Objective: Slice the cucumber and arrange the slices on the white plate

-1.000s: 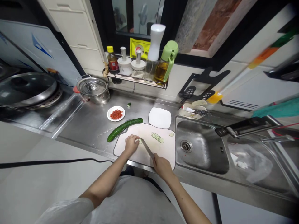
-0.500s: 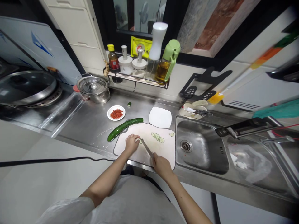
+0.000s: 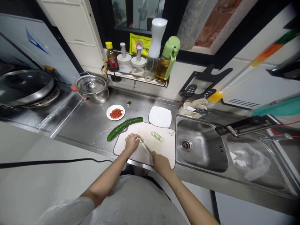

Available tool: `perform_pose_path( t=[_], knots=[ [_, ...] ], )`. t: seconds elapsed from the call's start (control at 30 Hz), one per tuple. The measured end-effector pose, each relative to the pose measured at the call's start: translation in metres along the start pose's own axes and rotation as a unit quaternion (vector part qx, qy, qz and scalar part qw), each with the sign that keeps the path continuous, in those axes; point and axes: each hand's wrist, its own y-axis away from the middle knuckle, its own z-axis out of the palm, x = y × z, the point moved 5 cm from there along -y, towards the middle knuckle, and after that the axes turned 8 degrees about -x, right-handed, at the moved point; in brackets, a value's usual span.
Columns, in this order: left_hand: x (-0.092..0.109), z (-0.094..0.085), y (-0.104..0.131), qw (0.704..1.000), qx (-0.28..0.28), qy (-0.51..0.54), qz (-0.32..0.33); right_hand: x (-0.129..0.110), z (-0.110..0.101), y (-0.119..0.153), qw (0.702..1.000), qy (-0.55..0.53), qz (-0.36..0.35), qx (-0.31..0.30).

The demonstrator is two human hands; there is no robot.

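Observation:
My right hand (image 3: pixel 162 163) is wrapped round the handle of a knife (image 3: pixel 147 149), its blade slanting up and left over the white cutting board (image 3: pixel 124 147). Left of the blade tip, the fingers of my left hand (image 3: pixel 132 142) are pinched at a cucumber slice (image 3: pixel 141 140), beside the blade. A row of thin cucumber slices (image 3: pixel 157 136) overlaps on the board's right half, with a single slice (image 3: pixel 171 133) near its upper right corner. A long green cucumber (image 3: pixel 124 127) lies across the board's upper left edge.
Behind the board are a white square plate (image 3: pixel 160 116), a small plate (image 3: pixel 122 115) of red bits and a cucumber end (image 3: pixel 128 103). The sink (image 3: pixel 199 147) adjoins on the right. A lidded steel pot (image 3: pixel 99 94) stands back left, below a seasoning rack (image 3: pixel 140 78).
The whole view has shifted slightly. Both hands stay at nearly the same place on the board, the knife blade still beside the cucumber slice at my left fingertips.

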Motion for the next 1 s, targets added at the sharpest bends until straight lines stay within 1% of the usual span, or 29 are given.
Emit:
perform_pose_path(
  t=[0.2, 0.4, 0.6, 0.8, 1.0],
  knots=[
    [0.002, -0.002, 0.002, 1.0, -0.006, -0.002, 0.001, -0.003, -0.004, -0.002, 1.0, -0.01, 0.006, -0.021],
    [0.003, -0.003, 0.002, 1.0, -0.013, -0.003, -0.005, -0.007, -0.005, -0.003, 1.0, -0.008, -0.003, -0.005],
    [0.003, -0.004, 0.0, 1.0, -0.025, -0.008, -0.011, -0.004, 0.0, -0.002, 1.0, -0.004, -0.003, -0.013],
    [0.003, -0.005, 0.001, 1.0, -0.019, -0.013, -0.005, 0.002, 0.005, 0.008, 0.999, -0.014, 0.009, -0.039],
    [0.01, -0.002, 0.002, 0.998, -0.013, -0.056, -0.006, 0.008, 0.011, 0.017, 0.999, -0.028, 0.014, -0.041]
  ],
)
